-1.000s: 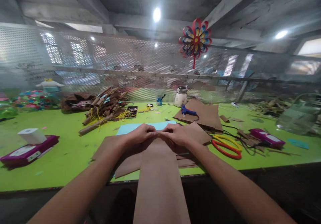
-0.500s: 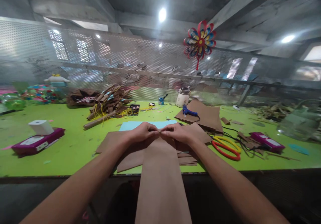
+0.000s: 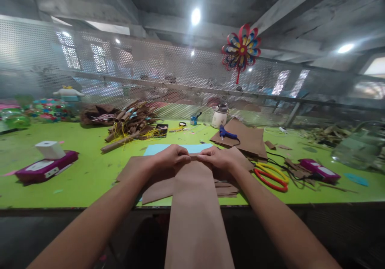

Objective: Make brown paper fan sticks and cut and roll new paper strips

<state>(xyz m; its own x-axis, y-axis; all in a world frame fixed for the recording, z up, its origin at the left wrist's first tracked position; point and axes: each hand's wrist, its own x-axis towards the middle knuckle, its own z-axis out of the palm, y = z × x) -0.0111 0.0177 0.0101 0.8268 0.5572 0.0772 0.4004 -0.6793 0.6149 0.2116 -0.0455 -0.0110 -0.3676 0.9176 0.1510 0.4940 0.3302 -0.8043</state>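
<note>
A long strip of brown paper point(image 3: 197, 212) runs from the table toward me and hangs over the front edge. Its far end is folded over into a narrow band between my two hands. My left hand point(image 3: 173, 157) pinches the left corner of that fold, thumb against fingers. At the right corner, my right hand point(image 3: 216, 158) grips it the same way. More brown paper pieces point(image 3: 159, 190) lie flat under the strip, and a light blue sheet point(image 3: 153, 149) shows just behind my hands.
Scissors with red and yellow handles point(image 3: 272, 176) lie to the right. A blue glue gun point(image 3: 227, 133) rests on brown sheets. Purple power strips point(image 3: 48, 166) sit on both sides. Rolled brown paper with yellow string point(image 3: 126, 128) is piled back left, and a jar point(image 3: 219, 116) stands behind.
My hands have moved slightly apart along the strip's far end. The folded band between them now shows more widely.
</note>
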